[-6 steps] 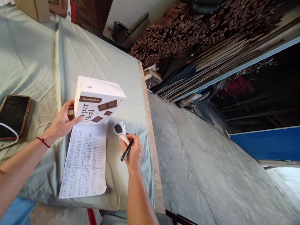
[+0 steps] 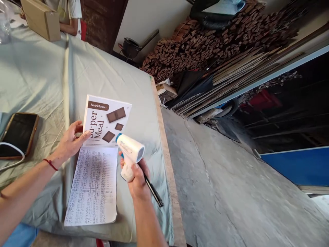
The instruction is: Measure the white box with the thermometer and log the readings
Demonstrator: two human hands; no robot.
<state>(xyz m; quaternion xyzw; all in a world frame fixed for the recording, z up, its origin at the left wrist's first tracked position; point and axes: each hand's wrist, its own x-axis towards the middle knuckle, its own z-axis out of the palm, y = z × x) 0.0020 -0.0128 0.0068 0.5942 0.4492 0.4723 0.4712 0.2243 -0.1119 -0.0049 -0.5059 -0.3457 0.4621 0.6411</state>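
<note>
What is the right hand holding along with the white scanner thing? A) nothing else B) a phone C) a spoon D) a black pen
D: the right hand grips the white handheld device and a black pen pokes out between its fingers, while the phone lies on the cloth far to the left.
</note>
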